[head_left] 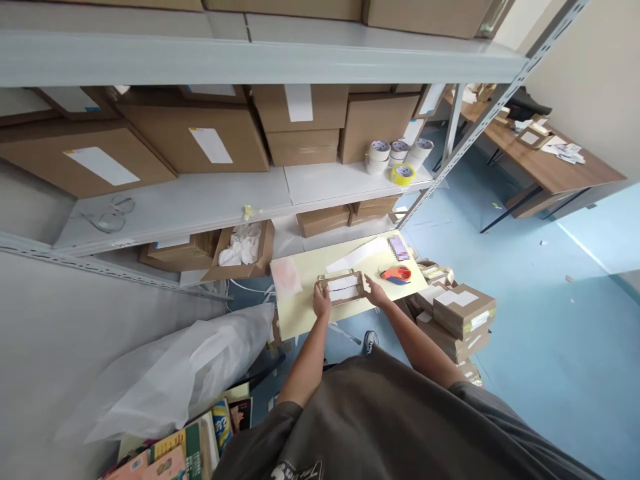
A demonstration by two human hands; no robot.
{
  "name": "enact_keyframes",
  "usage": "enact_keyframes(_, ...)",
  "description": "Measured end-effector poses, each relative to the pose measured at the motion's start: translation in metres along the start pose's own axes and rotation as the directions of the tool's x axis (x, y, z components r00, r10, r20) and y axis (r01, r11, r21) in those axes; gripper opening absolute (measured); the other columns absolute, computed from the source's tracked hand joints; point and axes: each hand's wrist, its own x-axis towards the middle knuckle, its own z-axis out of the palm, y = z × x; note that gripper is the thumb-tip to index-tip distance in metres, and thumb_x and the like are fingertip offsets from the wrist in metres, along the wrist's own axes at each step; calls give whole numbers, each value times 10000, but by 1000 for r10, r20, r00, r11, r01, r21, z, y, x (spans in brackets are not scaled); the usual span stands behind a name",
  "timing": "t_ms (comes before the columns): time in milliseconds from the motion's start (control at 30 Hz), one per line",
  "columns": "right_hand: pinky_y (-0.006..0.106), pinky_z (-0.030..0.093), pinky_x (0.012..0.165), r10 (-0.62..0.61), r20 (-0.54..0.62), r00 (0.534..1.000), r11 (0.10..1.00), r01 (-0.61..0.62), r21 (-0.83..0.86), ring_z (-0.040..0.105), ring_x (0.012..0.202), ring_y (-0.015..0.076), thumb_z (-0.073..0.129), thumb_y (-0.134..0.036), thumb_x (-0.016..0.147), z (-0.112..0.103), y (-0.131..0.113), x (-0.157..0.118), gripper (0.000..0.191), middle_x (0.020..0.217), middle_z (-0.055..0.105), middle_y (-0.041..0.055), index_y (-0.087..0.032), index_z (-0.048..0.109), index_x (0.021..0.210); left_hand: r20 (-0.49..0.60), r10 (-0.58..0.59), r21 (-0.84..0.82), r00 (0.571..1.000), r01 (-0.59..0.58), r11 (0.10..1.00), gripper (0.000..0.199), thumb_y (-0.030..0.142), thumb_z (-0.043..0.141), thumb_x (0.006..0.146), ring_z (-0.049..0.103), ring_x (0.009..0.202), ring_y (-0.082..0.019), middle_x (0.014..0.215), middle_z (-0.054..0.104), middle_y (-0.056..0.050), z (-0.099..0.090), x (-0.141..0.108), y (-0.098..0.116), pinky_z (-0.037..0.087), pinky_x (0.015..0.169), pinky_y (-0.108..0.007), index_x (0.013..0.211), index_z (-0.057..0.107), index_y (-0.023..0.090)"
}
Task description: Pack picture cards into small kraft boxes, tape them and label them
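Head view, and the small box [345, 283] is over the yellow tabletop [297, 317], right between them: left hand [323, 303] clasping one end, right hand [376, 293] spread beside the other, contact unclear.

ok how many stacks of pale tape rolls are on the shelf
3, at the right end of the shelf: a left stack, a middle stack and a right stack. More may be hidden behind.

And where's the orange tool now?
In the head view, the orange tool lies on the right of the yellow tabletop, between the phone and right hand.
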Motion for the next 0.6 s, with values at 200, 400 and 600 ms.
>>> enact_keyframes(200, 497, 515, 1106, -61, -217, 974, 997, 71, 41, 634, 1320, 319, 634, -253, 925, -76, 59, 5, 779, 1429, 668, 151, -240, 364, 1656, -6, 2, 75, 1000, -1, 997, 584, 403, 574, 1024, 594, 1403, -295, 1529, 614, -155, -5, -4, 3, 476, 1135, -370, 1559, 470, 193)
enact_keyframes(400, 445, 500, 1128, -44, -272, 961, 999, 45, -5, 602, 1335, 318, 600, -238, 910, -137, 123, 24, 781, 1422, 676, 125, -219, 376, 1658, -80, -29, 150, 996, 41, 988, 593, 423, 571, 1028, 590, 1412, -288, 1536, 613, -136, 5, -10, 10, 491, 1130, -361, 1567, 457, 204)
enact_keyframes(600, 371, 519, 1052, 21, -160, 987, 996, -34, -81, 669, 1203, 307, 694, -315, 883, -148, 161, 41, 700, 1354, 704, 168, -169, 526, 1546, -88, -59, 215, 994, 77, 974, 654, 488, 551, 1030, 558, 1445, -295, 1583, 568, -128, 12, -12, 20, 461, 1176, -376, 1603, 409, 206)
